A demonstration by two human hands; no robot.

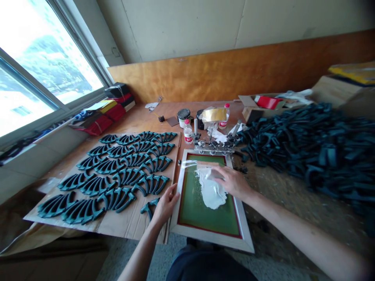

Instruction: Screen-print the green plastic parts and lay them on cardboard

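A framed green screen (205, 218) lies in front of me, with a patch of white paste (213, 197) spread on its mesh. My right hand (233, 181) is over the screen, its fingers closed on a pale squeegee (213, 174) at the paste's upper edge. My left hand (167, 203) is beside the frame's left edge, its fingers curled together; what they hold, if anything, is hidden. Just left of that hand, a dark green plastic part (150, 207) lies on the cardboard.
Rows of dark green parts (111, 166) cover the cardboard (102, 226) at left. A metal clamp (213, 147) holds the screen's far end. Bottles (188, 132) and jars (184, 116) stand behind. A large heap of dark parts (310, 148) lies at right.
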